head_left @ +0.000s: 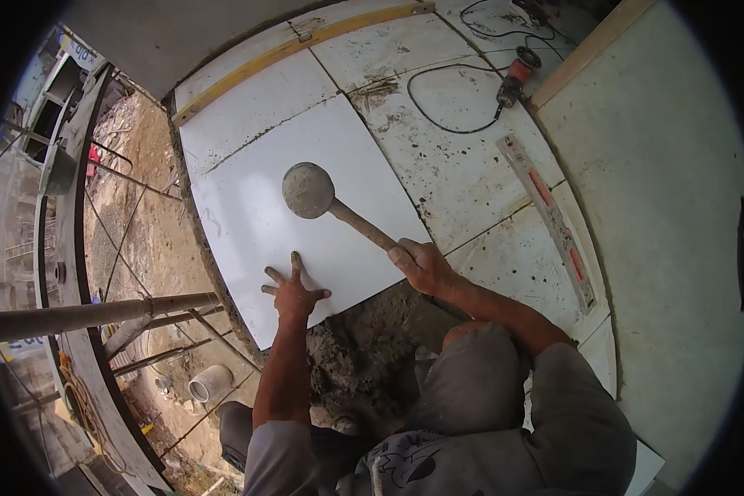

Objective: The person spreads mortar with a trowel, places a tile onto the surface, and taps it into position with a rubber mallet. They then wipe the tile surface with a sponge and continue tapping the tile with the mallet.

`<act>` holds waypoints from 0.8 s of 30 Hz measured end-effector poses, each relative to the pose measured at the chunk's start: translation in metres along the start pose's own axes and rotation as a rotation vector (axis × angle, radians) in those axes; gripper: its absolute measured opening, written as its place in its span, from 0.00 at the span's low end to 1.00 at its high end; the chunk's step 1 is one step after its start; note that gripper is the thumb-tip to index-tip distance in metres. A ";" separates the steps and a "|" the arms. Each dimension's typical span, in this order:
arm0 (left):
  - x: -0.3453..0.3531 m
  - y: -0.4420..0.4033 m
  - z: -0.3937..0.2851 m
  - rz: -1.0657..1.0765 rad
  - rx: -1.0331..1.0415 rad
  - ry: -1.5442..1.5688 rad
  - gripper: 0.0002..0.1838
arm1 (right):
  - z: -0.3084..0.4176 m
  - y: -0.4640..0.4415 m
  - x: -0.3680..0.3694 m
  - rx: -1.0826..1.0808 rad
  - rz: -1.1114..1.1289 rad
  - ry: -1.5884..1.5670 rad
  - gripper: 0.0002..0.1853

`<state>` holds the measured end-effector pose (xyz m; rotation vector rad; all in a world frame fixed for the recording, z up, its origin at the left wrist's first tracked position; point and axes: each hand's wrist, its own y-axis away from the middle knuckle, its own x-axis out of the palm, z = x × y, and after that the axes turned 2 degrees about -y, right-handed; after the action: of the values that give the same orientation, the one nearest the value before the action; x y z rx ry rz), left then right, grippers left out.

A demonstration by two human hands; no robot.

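My right hand (422, 266) is wrapped round the handle of a mallet (308, 190) with a round grey head. The head is over the middle of a clean white tile (347, 157); whether it touches the tile I cannot tell. With fingers spread, my left hand (293, 291) lies on the tile's near part, left of the handle. Dark wet mortar (347, 355) shows along the tile's near edge, between my arms and knees.
Beyond lies a yellow wooden bar (248, 62). A red power tool (517, 77) with a black cord rests on dirty tiles, upper right. A metal level (550, 215) lies on the right. Scaffold poles (99, 318) and a drop-off are on the left.
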<state>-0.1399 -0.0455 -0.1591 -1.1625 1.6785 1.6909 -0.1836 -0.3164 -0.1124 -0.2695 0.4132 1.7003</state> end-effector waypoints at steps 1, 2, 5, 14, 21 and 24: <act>-0.001 0.002 0.000 0.015 -0.012 -0.006 0.65 | 0.005 0.003 -0.001 -0.046 0.000 -0.037 0.23; 0.000 0.004 0.001 0.030 -0.024 -0.011 0.65 | -0.003 0.007 0.002 -0.049 -0.002 -0.036 0.23; 0.000 0.004 0.001 0.030 -0.025 -0.019 0.65 | -0.057 0.023 0.020 -0.043 -0.021 0.155 0.23; 0.001 -0.036 -0.001 0.032 0.001 0.006 0.64 | 0.007 -0.005 -0.035 -0.066 -0.194 -0.063 0.27; -0.041 -0.072 -0.071 0.048 -0.082 0.074 0.69 | 0.083 -0.083 -0.101 -0.282 -0.357 -0.358 0.25; -0.045 -0.083 -0.076 0.045 -0.119 0.124 0.71 | 0.070 -0.133 -0.062 -0.251 -0.296 -0.512 0.25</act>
<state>-0.0313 -0.0985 -0.1592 -1.3184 1.7087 1.8005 -0.0380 -0.3251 -0.0394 -0.0644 -0.2124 1.4594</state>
